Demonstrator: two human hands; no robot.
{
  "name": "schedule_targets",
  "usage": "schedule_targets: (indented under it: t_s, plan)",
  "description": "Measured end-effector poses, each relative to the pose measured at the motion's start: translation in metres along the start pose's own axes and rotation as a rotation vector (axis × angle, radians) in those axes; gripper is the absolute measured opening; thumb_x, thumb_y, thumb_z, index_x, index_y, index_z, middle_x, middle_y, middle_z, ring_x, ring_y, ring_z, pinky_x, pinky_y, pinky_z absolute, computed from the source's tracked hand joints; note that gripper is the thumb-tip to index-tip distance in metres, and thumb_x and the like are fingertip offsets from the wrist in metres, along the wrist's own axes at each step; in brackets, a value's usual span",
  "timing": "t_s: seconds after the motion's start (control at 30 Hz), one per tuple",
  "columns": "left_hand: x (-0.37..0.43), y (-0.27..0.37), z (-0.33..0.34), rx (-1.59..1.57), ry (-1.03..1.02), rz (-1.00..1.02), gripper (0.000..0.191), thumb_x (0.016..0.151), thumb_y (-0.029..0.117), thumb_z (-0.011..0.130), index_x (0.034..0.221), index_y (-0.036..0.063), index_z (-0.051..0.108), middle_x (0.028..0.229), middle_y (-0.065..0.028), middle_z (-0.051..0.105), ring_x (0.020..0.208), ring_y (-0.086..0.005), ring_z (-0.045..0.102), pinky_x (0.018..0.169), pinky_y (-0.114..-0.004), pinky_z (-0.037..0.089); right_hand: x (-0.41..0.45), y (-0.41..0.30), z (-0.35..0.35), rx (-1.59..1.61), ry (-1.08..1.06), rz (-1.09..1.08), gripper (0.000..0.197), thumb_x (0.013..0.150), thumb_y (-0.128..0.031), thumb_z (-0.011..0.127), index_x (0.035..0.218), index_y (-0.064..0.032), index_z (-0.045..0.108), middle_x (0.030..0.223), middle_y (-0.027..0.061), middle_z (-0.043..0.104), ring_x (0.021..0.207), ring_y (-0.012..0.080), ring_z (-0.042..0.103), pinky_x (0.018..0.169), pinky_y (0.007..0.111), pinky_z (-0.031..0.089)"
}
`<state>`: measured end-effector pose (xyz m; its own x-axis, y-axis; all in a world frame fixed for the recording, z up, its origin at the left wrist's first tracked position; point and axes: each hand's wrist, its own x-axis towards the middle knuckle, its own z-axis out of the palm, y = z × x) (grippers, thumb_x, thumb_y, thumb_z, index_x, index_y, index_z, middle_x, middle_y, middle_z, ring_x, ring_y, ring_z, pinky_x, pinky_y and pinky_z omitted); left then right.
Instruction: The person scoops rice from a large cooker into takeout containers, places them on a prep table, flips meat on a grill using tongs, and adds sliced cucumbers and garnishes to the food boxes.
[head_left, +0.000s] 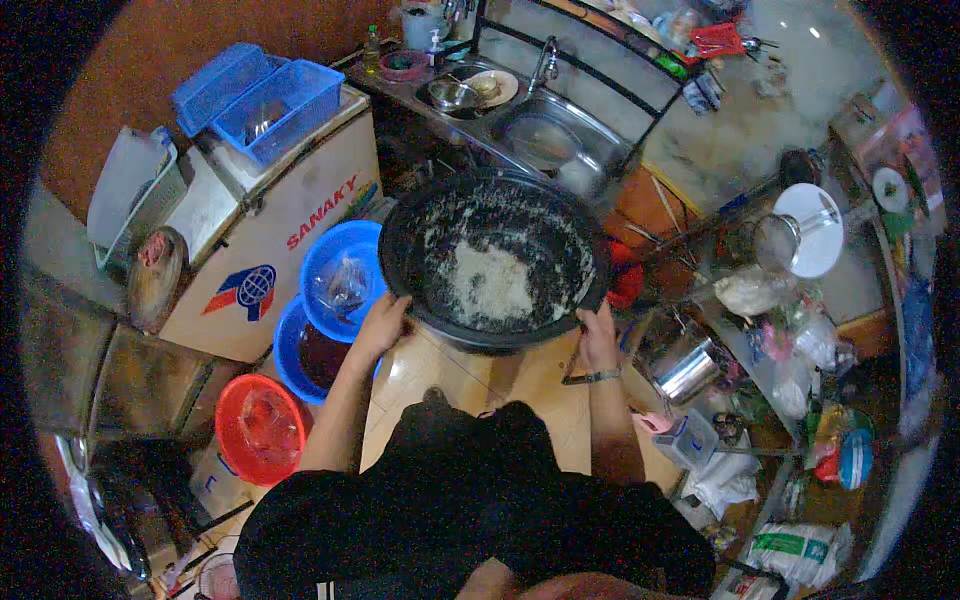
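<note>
A large round black basin (491, 334) is held out in front of me above the tiled floor, with a pale, grainy or powdery mass (491, 281) at its bottom and white residue smeared up its inner wall. My left hand (386, 321) grips the basin's rim at the near left, thumb on top. At the near right, my right hand (598, 334) holds the same rim; a band circles that wrist. The fingers under the rim are hidden.
Two blue plastic basins (306, 274) and a red basin (225, 405) stand at the left beside a chest freezer (300, 217). Blue baskets (300, 112) lie on the freezer. Beyond the basin is a steel sink (570, 142). A metal pot (686, 367) and plastic bags (724, 480) lie at the right.
</note>
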<state>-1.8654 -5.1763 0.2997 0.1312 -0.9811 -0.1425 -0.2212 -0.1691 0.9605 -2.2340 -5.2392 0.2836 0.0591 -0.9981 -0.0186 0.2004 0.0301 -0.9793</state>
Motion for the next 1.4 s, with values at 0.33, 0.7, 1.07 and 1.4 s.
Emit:
schedule_targets:
  t_s: [0.33,0.7,1.07,1.4]
  plan:
    - [0.309,0.009,0.031,-0.121,0.163,-0.009,0.025,0.094,0.024,0.045,0.103,0.0010,0.051,0.086,-0.0068,0.060,0.069,-0.0177,0.058,0.064,-0.030,0.048,0.340,0.045,0.006,0.199,-0.043,0.052,0.087,0.075,-0.006,0.064,0.141,0.0085,0.010,0.134,0.0114,0.043,0.119,0.0212,0.043,0.104,0.031,0.029]
    - [0.394,-0.011,0.042,-0.333,0.792,-0.151,0.040,0.094,0.026,0.046,0.111,-0.0100,0.051,0.106,-0.0133,0.058,0.095,-0.0192,0.051,0.090,-0.029,0.039,0.502,-0.009,-0.039,-0.643,-0.206,0.245,0.070,0.080,-0.030,0.070,0.136,-0.0051,0.036,0.129,0.0108,0.046,0.117,0.0250,0.047,0.095,0.032,0.039]
    - [0.462,0.018,0.074,-0.405,0.844,-0.059,0.030,0.096,0.026,0.044,0.102,-0.0015,0.055,0.094,-0.0068,0.060,0.085,-0.0140,0.054,0.078,-0.026,0.043,0.656,-0.009,0.095,-0.793,-0.468,-0.177,0.080,0.086,-0.032,0.061,0.144,-0.0003,0.015,0.148,0.0205,0.018,0.139,0.0307,0.014,0.112,0.036,0.012]
    - [0.451,0.011,0.060,-0.086,0.765,-0.133,0.034,0.097,0.028,0.041,0.113,0.0010,0.053,0.100,-0.0071,0.057,0.095,-0.0160,0.052,0.084,-0.028,0.040,0.882,0.126,-0.014,-1.246,-0.353,-0.815,0.034,0.092,-0.019,0.047,0.125,-0.0078,0.050,0.127,0.0157,0.051,0.116,0.0355,0.047,0.097,0.040,0.039]
